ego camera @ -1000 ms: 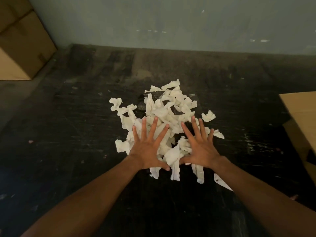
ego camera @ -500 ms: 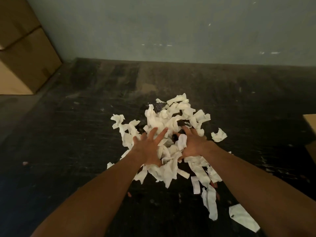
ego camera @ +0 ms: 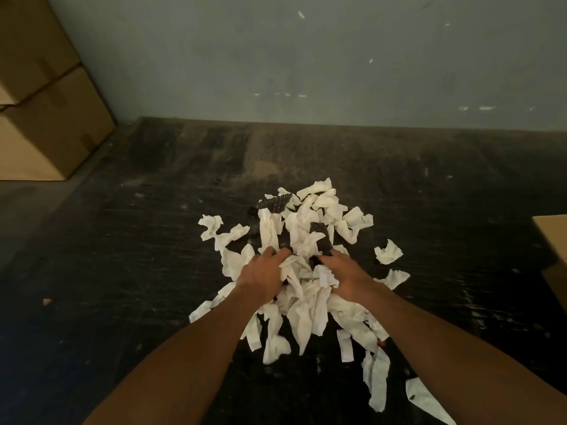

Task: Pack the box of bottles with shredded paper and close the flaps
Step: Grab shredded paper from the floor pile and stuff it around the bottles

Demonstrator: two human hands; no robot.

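1. Scooping into a heap of shredded paper [ego camera: 302,240], the left hand [ego camera: 260,279] and right hand [ego camera: 348,276] sit side by side at its near half, fingers curled down into the white strips.
2. Each grip is clamped on a bunch of that paper: strips bulge between the two hands and hang below the wrists toward the camera.
3. Fingertips of both hands are buried in the strips, so how tightly they close cannot be told.
4. The heap lies on a dark, scuffed floor [ego camera: 122,271], roughly in the middle of the view, with loose strips scattered to its right and near the right forearm.
5. Dark textured pieces [ego camera: 276,204] poke out of the far side of the heap and between the hands; what they are cannot be told.
6. A cardboard box edge [ego camera: 552,240] shows at the right border, well apart from the heap; its inside is out of view.
7. Stacked cardboard boxes [ego camera: 46,118] stand at the far left against a pale wall [ego camera: 306,56].
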